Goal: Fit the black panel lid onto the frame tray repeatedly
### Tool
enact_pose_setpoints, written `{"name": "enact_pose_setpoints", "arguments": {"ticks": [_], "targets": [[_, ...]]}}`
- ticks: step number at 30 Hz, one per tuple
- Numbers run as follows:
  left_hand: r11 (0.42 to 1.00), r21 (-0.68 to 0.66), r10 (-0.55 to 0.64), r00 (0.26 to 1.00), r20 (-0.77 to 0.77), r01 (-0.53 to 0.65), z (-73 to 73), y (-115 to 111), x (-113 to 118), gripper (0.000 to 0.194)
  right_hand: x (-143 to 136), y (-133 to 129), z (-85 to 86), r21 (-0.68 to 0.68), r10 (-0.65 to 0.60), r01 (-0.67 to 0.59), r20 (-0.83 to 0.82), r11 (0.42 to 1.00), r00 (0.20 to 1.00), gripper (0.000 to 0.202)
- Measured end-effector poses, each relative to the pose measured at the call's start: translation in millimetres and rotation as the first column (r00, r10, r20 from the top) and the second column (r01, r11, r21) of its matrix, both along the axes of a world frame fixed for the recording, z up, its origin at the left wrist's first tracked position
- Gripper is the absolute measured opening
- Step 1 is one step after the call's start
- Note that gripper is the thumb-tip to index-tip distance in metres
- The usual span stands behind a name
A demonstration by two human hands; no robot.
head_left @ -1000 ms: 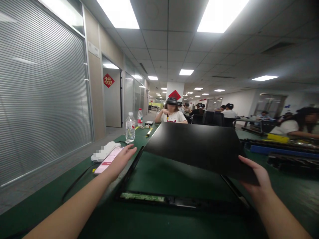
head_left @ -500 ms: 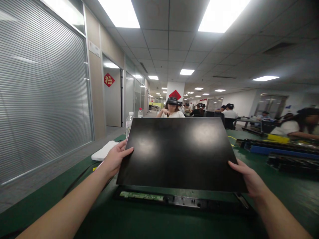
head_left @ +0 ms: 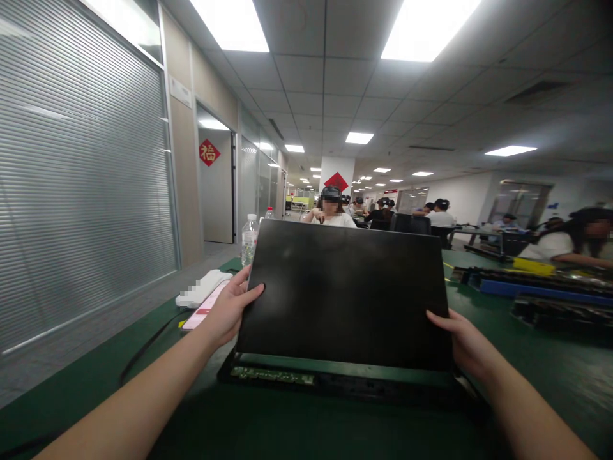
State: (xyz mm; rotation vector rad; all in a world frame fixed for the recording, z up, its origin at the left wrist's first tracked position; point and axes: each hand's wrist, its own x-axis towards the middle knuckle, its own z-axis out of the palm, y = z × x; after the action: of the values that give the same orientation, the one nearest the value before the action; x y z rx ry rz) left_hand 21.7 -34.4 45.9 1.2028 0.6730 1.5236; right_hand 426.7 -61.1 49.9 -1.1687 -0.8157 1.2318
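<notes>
Between my two hands is a flat black display panel, tilted with its dark glossy face toward me. My left hand grips its left edge, thumb on the front and fingers behind. On the right edge, my right hand holds it the same way, thumb across the front. Under the panel's lower edge lies a black frame on the green table, with a narrow green circuit board along its near side. The panel hides the rest of that frame; I cannot tell whether the two touch.
Beyond my left hand lie a phone, a white foam-like block and a clear water bottle. Dark strips with a blue piece lie on the green table at right. A person sits opposite; another sits far right.
The panel has tilted more upright and shifted slightly; its bright reflections have faded. My right hand has moved a little left, and the phone at left shows more.
</notes>
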Motion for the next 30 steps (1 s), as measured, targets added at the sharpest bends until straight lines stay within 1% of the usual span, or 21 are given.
{"name": "enact_pose_setpoints", "arguments": {"ticks": [4, 8, 13, 16, 22, 25, 27, 30], "targets": [[0.997, -0.052, -0.048, 0.999, 0.007, 0.048, -0.1, -2, -1, 0.065, 0, 1, 2.0, -0.032, -0.031, 0.031, 0.003, 0.999, 1.000, 0.047], [0.990, -0.110, -0.091, 0.996, 0.014, 0.092, -4.2, 3, -4, 0.072, 1, 2, 1.2, -0.048, -0.026, 0.026, 0.009, 0.999, 1.000, 0.051], [0.982, -0.129, -0.142, 0.990, -0.021, 0.138, -7.6, 4, -4, 0.078, 4, 4, -2.8, -0.086, -0.022, 0.026, 0.038, 0.996, 0.999, 0.052], [0.979, -0.149, -0.148, 0.988, -0.050, 0.139, -5.5, 0, -2, 0.079, 4, 5, -4.8, -0.115, -0.008, 0.013, 0.047, 0.993, 0.999, 0.051], [0.970, -0.193, -0.160, 0.986, -0.053, 0.147, -5.2, -2, 0, 0.078, 0, 3, -5.5, -0.175, -0.026, 0.040, 0.081, 0.984, 0.996, 0.050], [0.969, -0.192, -0.174, 0.982, -0.080, 0.156, -7.7, 0, -1, 0.077, -1, 3, -6.5, -0.206, 0.013, 0.004, 0.083, 0.979, 0.996, 0.050], [0.965, -0.194, -0.200, 0.975, -0.101, 0.177, -10.0, 1, -2, 0.081, 0, 4, -8.3, -0.229, 0.043, -0.022, 0.085, 0.973, 0.995, 0.050], [0.953, -0.226, -0.230, 0.966, -0.118, 0.200, -13.4, 1, -4, 0.090, 1, 6, -11.3, -0.252, 0.052, -0.023, 0.107, 0.967, 0.993, 0.049]]}}
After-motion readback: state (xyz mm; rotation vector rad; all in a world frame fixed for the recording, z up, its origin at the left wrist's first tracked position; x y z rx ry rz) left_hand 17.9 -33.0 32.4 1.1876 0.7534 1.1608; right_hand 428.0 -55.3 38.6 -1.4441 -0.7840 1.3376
